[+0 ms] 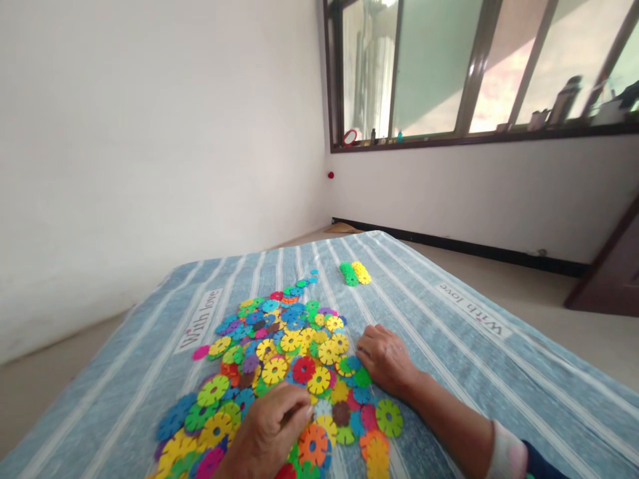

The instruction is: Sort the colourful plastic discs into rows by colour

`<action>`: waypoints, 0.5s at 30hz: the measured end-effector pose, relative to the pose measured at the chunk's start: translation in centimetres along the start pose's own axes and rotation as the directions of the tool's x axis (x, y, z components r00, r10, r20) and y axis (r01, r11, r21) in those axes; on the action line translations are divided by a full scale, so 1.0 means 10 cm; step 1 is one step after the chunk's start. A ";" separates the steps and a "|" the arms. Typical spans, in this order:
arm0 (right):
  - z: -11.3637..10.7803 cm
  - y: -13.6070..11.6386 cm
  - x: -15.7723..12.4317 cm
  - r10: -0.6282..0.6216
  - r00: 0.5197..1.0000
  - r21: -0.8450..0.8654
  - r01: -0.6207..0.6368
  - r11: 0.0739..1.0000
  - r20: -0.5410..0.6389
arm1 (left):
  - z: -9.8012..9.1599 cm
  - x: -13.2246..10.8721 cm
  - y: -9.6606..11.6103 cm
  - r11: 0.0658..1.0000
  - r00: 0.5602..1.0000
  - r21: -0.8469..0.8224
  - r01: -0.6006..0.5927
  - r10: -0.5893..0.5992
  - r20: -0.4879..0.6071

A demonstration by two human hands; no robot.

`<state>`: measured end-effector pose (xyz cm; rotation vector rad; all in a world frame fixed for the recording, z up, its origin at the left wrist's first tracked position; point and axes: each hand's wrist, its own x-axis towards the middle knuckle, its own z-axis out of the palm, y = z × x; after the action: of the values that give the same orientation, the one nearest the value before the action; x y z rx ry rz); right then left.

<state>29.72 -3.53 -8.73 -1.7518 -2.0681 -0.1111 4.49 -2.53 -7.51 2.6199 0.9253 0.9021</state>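
Observation:
A spread of several flat plastic snowflake discs (279,352) in yellow, green, blue, red and purple lies on a blue striped bed sheet (449,346). My left hand (269,432) rests on the near part of the pile, fingers curled and pinched around something I cannot make out. My right hand (384,359) lies palm down at the pile's right edge, fingers bent, touching the discs there. A small separate stack of green and yellow discs (355,273) sits farther away on the sheet.
The sheet carries "With love" print (200,319). White walls stand behind and to the left, and a window (474,66) with bottles on its sill is on the right. Bare floor (574,319) and a dark door edge (609,273) lie right of the bed.

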 end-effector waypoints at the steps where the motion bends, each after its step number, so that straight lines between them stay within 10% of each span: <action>1: 0.00 0.00 -0.01 -0.001 1.000 0.003 0.001 1.000 0.001 | -0.01 0.01 0.01 1.000 1.000 0.002 0.005 -0.005 0.002; 15: -0.07 0.10 -0.05 -0.042 0.998 0.106 0.037 0.994 0.046 | -0.10 0.05 0.17 0.994 0.990 -0.004 0.106 -0.106 0.089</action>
<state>30.89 -4.06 -8.47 -1.6664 -2.1032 0.0279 5.05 -3.54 -5.76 2.5534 1.0243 0.7559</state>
